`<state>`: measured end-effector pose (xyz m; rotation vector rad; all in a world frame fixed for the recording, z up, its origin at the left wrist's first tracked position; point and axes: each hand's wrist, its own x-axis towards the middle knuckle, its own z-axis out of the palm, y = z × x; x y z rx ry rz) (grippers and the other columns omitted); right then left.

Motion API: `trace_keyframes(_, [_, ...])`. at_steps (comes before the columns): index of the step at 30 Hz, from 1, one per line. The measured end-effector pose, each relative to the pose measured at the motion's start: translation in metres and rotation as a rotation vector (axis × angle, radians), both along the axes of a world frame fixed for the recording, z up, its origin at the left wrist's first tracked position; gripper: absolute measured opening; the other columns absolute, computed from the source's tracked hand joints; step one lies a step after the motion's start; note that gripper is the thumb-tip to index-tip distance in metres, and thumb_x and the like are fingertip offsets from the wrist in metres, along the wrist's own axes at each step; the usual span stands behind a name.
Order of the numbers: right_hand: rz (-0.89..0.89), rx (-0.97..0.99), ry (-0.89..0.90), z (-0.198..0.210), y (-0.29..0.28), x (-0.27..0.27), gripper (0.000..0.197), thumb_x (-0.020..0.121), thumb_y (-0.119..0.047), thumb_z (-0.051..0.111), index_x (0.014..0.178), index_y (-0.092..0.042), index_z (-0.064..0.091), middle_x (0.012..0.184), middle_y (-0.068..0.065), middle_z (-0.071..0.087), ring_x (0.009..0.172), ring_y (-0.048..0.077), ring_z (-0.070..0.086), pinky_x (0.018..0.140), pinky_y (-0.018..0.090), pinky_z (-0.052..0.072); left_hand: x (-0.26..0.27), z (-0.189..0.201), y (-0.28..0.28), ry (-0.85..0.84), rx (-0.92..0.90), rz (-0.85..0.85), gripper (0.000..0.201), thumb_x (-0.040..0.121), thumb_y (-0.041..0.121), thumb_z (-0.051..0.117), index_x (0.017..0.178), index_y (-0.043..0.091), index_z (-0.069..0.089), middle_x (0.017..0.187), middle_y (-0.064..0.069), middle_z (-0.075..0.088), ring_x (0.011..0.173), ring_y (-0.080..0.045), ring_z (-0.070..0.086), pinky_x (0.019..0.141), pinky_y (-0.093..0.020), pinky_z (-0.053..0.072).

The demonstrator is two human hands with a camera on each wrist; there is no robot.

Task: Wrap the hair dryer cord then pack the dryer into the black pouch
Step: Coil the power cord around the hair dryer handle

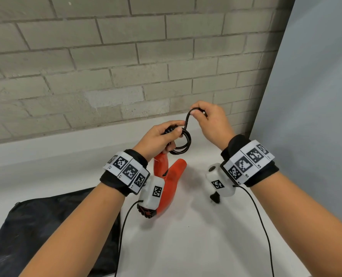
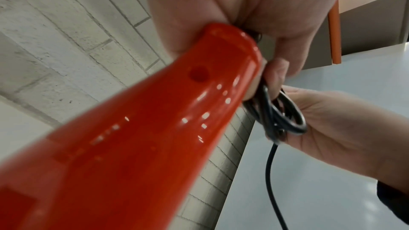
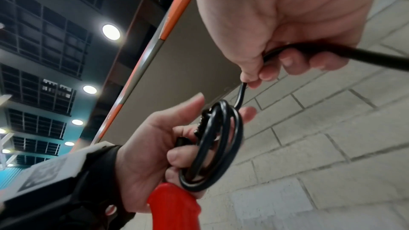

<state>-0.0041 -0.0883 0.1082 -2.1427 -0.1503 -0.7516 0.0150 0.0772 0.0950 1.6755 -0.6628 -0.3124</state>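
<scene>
A red-orange hair dryer (image 1: 171, 186) hangs over the white table, with its folding handle (image 1: 161, 161) pointing up. My left hand (image 1: 162, 136) grips the end of that handle together with a small coil of black cord (image 1: 183, 143). The coil (image 3: 212, 148) shows several loops held against the handle (image 3: 175, 205). My right hand (image 1: 208, 118) pinches the loose cord end (image 1: 188, 116) just above and to the right of the coil. In the left wrist view the handle (image 2: 155, 128) fills the frame, with the coil (image 2: 281, 116) beyond it. The black pouch (image 1: 46, 232) lies flat at the lower left.
A grey brick wall (image 1: 126, 56) stands right behind the table's far edge. A pale blue-grey panel (image 1: 316, 96) closes off the right side. Thin black wires (image 1: 262, 226) trail from both wrist cameras over the white tabletop (image 1: 196, 246).
</scene>
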Motion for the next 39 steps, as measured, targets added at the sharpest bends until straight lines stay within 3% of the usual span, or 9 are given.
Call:
trace_keyframes(5, [0.034, -0.073, -0.01, 0.008, 0.006, -0.007, 0.017, 0.09, -0.009, 0.048, 0.09, -0.005, 0.065, 0.076, -0.003, 0.056, 0.06, -0.014, 0.048, 0.06, 0.002, 0.035, 0.001, 0.003, 0.001, 0.022, 0.023, -0.032, 0.033, 0.094, 0.018, 0.044, 0.126, 0.019, 0.05, 0.096, 0.001, 0.064, 0.039, -0.004, 0.041, 0.039, -0.014, 0.029])
trace_keyframes(8, [0.05, -0.095, -0.032, 0.009, 0.01, -0.01, 0.017, 0.09, -0.008, 0.048, 0.091, -0.005, 0.065, 0.08, -0.002, 0.058, 0.066, -0.005, 0.047, 0.063, 0.002, 0.035, -0.001, 0.004, 0.0, 0.007, 0.051, -0.057, 0.024, 0.093, 0.016, 0.046, 0.113, 0.024, 0.057, 0.082, 0.014, 0.067, 0.039, -0.004, 0.041, 0.039, -0.015, 0.028])
trace_keyframes(15, [-0.048, -0.035, 0.005, -0.013, -0.007, -0.015, 0.018, 0.088, -0.01, 0.053, 0.104, -0.008, 0.061, 0.087, -0.005, 0.058, 0.081, 0.009, 0.052, 0.077, 0.017, 0.041, -0.001, -0.002, -0.007, 0.011, -0.023, 0.08, 0.014, 0.089, 0.013, 0.053, 0.088, 0.024, 0.062, 0.073, 0.0, 0.049, 0.037, -0.003, 0.038, 0.036, -0.013, 0.029])
trace_keyframes(20, [-0.319, 0.072, 0.502, -0.09, -0.033, -0.011, 0.058, 0.082, -0.021, 0.061, 0.133, -0.012, 0.035, 0.134, 0.012, 0.049, 0.123, 0.029, 0.046, 0.105, 0.043, 0.04, -0.002, -0.003, -0.011, 0.029, -0.098, 0.147, 0.013, 0.088, 0.006, 0.055, 0.085, 0.018, 0.06, 0.067, -0.001, 0.045, 0.034, -0.003, 0.037, 0.035, -0.01, 0.03])
trace_keyframes(26, [-0.275, 0.02, 0.922, -0.147, -0.032, -0.012, 0.025, 0.087, -0.02, 0.056, 0.108, -0.007, 0.057, 0.103, 0.01, 0.06, 0.107, 0.029, 0.055, 0.088, 0.029, 0.042, -0.005, -0.002, -0.012, 0.029, -0.08, 0.135, 0.011, 0.088, 0.009, 0.055, 0.088, 0.018, 0.06, 0.069, -0.001, 0.047, 0.035, -0.002, 0.038, 0.035, -0.01, 0.031])
trace_keyframes(27, [-0.273, 0.018, 0.909, -0.151, -0.03, -0.011, 0.012, 0.089, -0.018, 0.052, 0.089, -0.01, 0.06, 0.086, 0.005, 0.059, 0.097, 0.03, 0.056, 0.08, 0.028, 0.042, -0.005, -0.002, -0.012, 0.03, -0.08, 0.135, 0.01, 0.088, 0.008, 0.055, 0.089, 0.017, 0.06, 0.07, 0.0, 0.048, 0.035, -0.002, 0.038, 0.035, -0.01, 0.031])
trace_keyframes(29, [-0.304, -0.014, 0.869, -0.157, -0.032, -0.006, 0.03, 0.091, -0.016, 0.044, 0.061, -0.012, 0.048, 0.064, 0.002, 0.048, 0.081, 0.028, 0.05, 0.07, 0.028, 0.039, -0.005, -0.002, -0.012, 0.035, -0.088, 0.136, 0.009, 0.088, 0.008, 0.055, 0.09, 0.015, 0.06, 0.07, 0.0, 0.048, 0.035, -0.002, 0.038, 0.035, -0.01, 0.031])
trace_keyframes(32, [-0.289, 0.111, 0.722, -0.146, -0.033, 0.0, 0.021, 0.09, -0.012, 0.046, 0.073, -0.003, 0.055, 0.078, 0.013, 0.057, 0.08, 0.028, 0.053, 0.063, 0.026, 0.04, -0.001, -0.003, -0.011, 0.032, -0.089, 0.146, 0.011, 0.088, 0.01, 0.055, 0.087, 0.02, 0.061, 0.069, 0.0, 0.049, 0.034, -0.002, 0.039, 0.034, -0.012, 0.03])
trace_keyframes(39, [-0.05, 0.556, -0.189, -0.051, -0.001, -0.023, 0.027, 0.088, -0.004, 0.051, 0.082, -0.03, 0.047, 0.084, 0.0, 0.058, 0.069, 0.013, 0.06, 0.061, 0.012, 0.05, 0.006, -0.005, -0.013, 0.014, -0.084, 0.181, 0.011, 0.091, 0.018, 0.051, 0.09, 0.023, 0.06, 0.074, 0.005, 0.057, 0.035, -0.003, 0.04, 0.035, -0.014, 0.03])
